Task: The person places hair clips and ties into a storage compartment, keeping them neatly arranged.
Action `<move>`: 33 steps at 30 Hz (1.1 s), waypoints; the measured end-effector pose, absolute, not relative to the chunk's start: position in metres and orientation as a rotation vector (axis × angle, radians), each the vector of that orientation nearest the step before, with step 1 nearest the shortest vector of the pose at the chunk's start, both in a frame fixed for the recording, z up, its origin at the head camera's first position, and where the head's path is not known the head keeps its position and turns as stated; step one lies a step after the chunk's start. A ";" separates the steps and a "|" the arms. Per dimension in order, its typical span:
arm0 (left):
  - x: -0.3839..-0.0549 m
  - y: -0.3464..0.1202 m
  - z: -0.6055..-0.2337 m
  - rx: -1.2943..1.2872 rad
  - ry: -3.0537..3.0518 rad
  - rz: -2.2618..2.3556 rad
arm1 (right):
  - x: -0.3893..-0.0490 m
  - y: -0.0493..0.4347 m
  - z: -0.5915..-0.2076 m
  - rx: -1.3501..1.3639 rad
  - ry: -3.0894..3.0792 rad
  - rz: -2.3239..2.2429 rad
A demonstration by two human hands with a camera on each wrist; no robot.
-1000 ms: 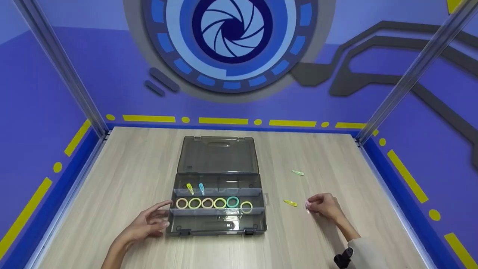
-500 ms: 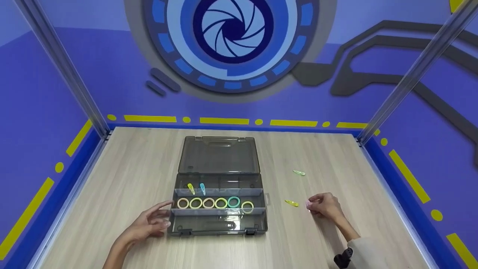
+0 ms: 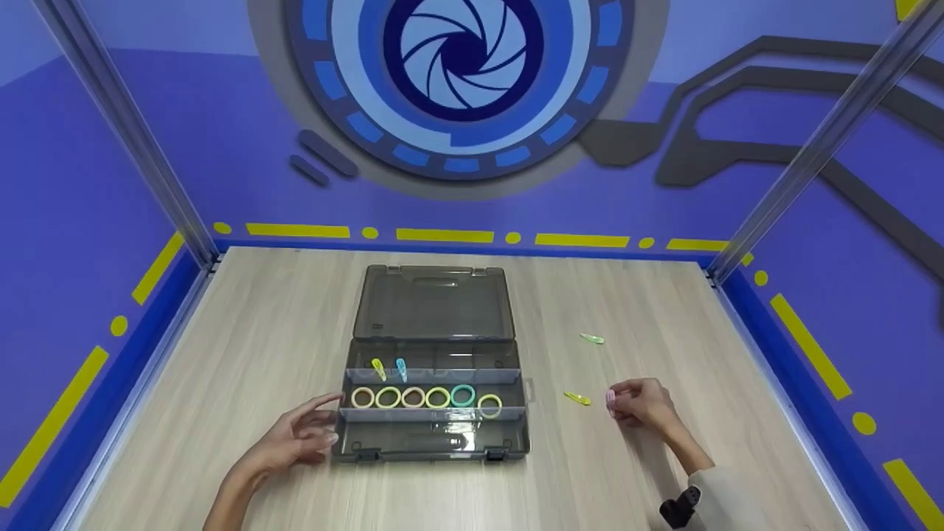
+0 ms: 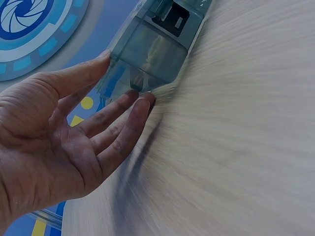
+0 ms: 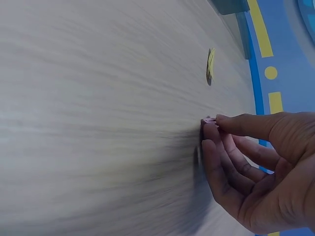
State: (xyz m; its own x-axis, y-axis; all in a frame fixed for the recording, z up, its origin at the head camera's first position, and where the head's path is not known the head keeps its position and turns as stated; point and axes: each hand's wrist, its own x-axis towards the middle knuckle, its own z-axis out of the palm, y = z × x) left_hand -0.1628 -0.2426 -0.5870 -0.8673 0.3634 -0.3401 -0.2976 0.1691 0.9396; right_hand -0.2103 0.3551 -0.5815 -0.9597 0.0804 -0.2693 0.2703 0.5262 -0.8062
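My right hand (image 3: 649, 405) pinches a pink hair clip (image 3: 611, 400) between thumb and fingertips, low over the table; in the right wrist view only part of the clip (image 5: 210, 120) shows. A yellow hair clip (image 3: 577, 398) lies just left of that hand, and a pale green hair clip (image 3: 592, 338) farther back. With relaxed fingers, my left hand (image 3: 284, 440) touches the left side of an open grey see-through box (image 3: 435, 442). Inside its back row are a yellow clip (image 3: 378, 369) and a blue clip (image 3: 401, 369). Several hair ties (image 3: 389, 397) line the middle row.
The box's lid (image 3: 435, 302) lies folded back on the wooden table (image 3: 280, 310). Thin dividers (image 3: 369, 415) separate its rows. Blue panels (image 3: 221, 147) and metal posts (image 3: 125, 140) enclose the table at the back and sides.
The right hand has tipped slightly, so more of the pink hair clip shows between its fingers. The left hand stays at the box, and the view has shifted a little.
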 end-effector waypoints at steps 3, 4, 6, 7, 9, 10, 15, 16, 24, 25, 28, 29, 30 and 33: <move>-0.163 -0.242 -0.587 0.059 1.954 1.750 | -0.211 0.356 -0.579 0.294 2.529 -1.431; -0.163 -0.242 -0.587 0.066 1.953 1.750 | -0.211 0.356 -0.577 0.291 2.503 -1.446; -0.163 -0.243 -0.588 0.073 1.956 1.751 | -0.212 0.358 -0.575 0.280 2.439 -1.482; -0.162 -0.243 -0.588 0.073 1.954 1.752 | -0.213 0.358 -0.574 0.280 2.403 -1.505; -0.162 -0.243 -0.588 0.074 1.953 1.750 | -0.214 0.359 -0.571 0.265 2.331 -1.547; -0.162 -0.243 -0.588 0.072 1.951 1.751 | -0.215 0.359 -0.569 0.249 2.300 -1.563; -0.162 -0.242 -0.588 0.073 1.950 1.748 | -0.219 0.357 -0.563 0.150 2.167 -1.629; -0.162 -0.242 -0.588 0.070 1.949 1.747 | -0.221 0.355 -0.562 0.133 2.149 -1.631; -0.164 -0.243 -0.587 0.094 1.950 1.758 | -0.236 0.330 -0.547 0.065 2.136 -1.644; -0.164 -0.243 -0.587 0.095 1.951 1.758 | -0.238 0.326 -0.545 0.052 2.134 -1.649; -0.164 -0.243 -0.588 0.098 1.953 1.752 | -0.245 0.314 -0.540 0.009 2.153 -1.630; -0.163 -0.243 -0.588 0.099 1.951 1.751 | -0.247 0.310 -0.538 -0.004 2.158 -1.624; -0.163 -0.244 -0.588 0.097 1.950 1.749 | -0.250 0.305 -0.537 -0.012 2.162 -1.624; -0.163 -0.244 -0.587 0.089 1.957 1.743 | -0.258 0.288 -0.533 -0.040 2.161 -1.617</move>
State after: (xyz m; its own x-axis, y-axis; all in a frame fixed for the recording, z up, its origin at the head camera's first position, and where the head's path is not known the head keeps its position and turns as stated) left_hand -0.1629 -0.2439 -0.5869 -0.8659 0.3772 -0.3285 -0.2827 0.1726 0.9435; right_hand -0.2576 0.2882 -0.5327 -0.9035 -0.2788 -0.3256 0.2337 0.3165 -0.9194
